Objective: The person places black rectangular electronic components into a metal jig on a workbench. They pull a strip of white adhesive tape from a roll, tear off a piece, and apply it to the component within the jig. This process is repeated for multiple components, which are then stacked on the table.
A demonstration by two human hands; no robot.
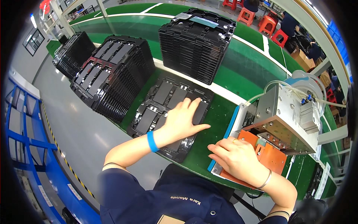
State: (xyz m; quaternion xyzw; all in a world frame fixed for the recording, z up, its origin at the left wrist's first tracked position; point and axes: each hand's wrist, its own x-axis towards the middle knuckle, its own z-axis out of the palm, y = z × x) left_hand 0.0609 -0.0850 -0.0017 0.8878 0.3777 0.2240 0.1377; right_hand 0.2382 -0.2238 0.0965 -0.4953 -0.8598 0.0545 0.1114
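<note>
A black moulded tray (175, 155) lies on the green bench in front of me, with flat dark-grey rectangular pieces (164, 93) in its compartments. My left hand (181, 123), a blue band at its wrist, hovers over or rests on the tray's right half, fingers and thumb spread. Nothing shows in its grasp. To the right, my right hand (238, 158) is over the left side of an orange plate (276, 162). Its fingers bend loosely, apart from the thumb, and no object shows in them. Behind this plate stands a metal press fixture (278, 123).
A tall stack of black trays (194, 56) stands beyond the tray. Loaded tray stacks (126, 74) rise at left, another (74, 54) farther off. Tubing and a white reel (309, 84) adjoin the fixture. A blue rack (28, 140) stands left; red stools (267, 24) are far right.
</note>
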